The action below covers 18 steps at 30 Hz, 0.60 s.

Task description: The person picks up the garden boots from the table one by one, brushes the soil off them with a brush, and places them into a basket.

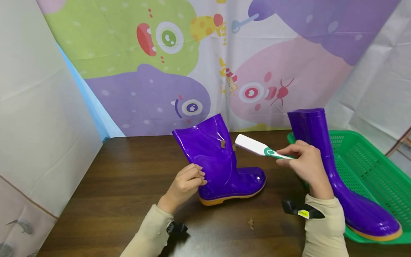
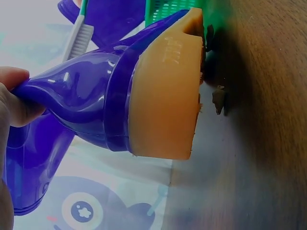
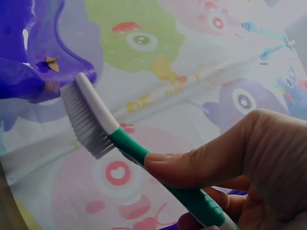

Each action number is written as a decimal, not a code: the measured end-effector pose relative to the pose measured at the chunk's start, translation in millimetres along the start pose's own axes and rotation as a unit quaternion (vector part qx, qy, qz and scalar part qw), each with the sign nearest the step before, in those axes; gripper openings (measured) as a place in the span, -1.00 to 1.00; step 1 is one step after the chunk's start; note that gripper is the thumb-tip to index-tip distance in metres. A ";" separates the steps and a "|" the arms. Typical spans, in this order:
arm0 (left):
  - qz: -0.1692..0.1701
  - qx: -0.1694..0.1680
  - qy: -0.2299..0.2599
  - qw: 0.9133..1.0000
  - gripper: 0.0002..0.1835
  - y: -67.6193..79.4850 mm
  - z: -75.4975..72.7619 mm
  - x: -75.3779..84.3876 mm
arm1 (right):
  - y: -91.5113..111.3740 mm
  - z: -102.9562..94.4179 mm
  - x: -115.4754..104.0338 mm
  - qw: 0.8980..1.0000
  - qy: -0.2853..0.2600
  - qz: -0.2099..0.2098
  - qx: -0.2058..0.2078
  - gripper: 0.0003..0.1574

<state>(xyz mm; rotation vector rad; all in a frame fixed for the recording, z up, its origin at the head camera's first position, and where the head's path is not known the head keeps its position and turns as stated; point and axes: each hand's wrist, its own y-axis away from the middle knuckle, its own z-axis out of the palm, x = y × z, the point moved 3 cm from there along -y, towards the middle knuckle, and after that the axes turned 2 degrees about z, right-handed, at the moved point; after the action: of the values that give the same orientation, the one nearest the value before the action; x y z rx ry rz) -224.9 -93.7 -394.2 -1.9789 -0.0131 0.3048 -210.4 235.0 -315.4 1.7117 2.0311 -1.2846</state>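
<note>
A shiny purple rubber boot (image 1: 210, 157) with an orange sole (image 2: 165, 100) stands at the table's middle, toe to the right. My left hand (image 1: 184, 184) pinches the back of it above the heel, folding the rubber between thumb and fingers. Brown clumps (image 1: 223, 144) stick to the shaft near its top. My right hand (image 1: 305, 162) grips the green handle of a white scrub brush (image 1: 250, 144). The brush's pale bristles (image 3: 86, 120) face the boot, and its tip is close to a second clump (image 1: 234, 147) on the shaft's front edge.
At the right, a green plastic basket (image 1: 363, 142) has another purple boot (image 1: 353, 207) leaning over its near side, beside my right forearm. One loose brown crumb (image 1: 251, 223) lies on the dark wooden table (image 1: 128, 178). A cartoon-printed curtain (image 1: 128, 92) hangs behind.
</note>
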 end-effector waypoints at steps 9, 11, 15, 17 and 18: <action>-0.004 0.000 -0.001 1.000 -0.72 0.8 -0.1 -0.9 | -1.4 -0.5 -3.1 0.995 -0.082 -0.018 0.060 -0.68; -0.005 -0.001 -0.001 1.000 -0.72 0.9 -0.2 -1.0 | -2.6 5.5 -5.0 0.988 -0.132 -0.026 0.070 -0.66; -0.008 -0.002 -0.001 1.000 -0.72 1.2 -0.4 -0.7 | -4.8 25.4 -10.3 0.964 -0.254 -0.030 0.066 -0.63; -0.009 -0.003 -0.001 1.000 -0.71 1.3 -0.3 -0.4 | -5.2 38.5 -13.0 0.955 -0.293 -0.026 0.048 -0.63; -0.009 -0.003 -0.001 1.000 -0.71 1.3 -0.3 -0.1 | -5.2 45.5 -14.2 0.951 -0.305 -0.023 0.034 -0.63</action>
<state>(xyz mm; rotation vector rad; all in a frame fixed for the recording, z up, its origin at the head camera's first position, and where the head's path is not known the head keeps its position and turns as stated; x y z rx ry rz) -225.1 -94.5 -395.3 -1.9836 -0.0335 0.2964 -227.4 193.1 -331.5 1.0903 1.6744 -1.6556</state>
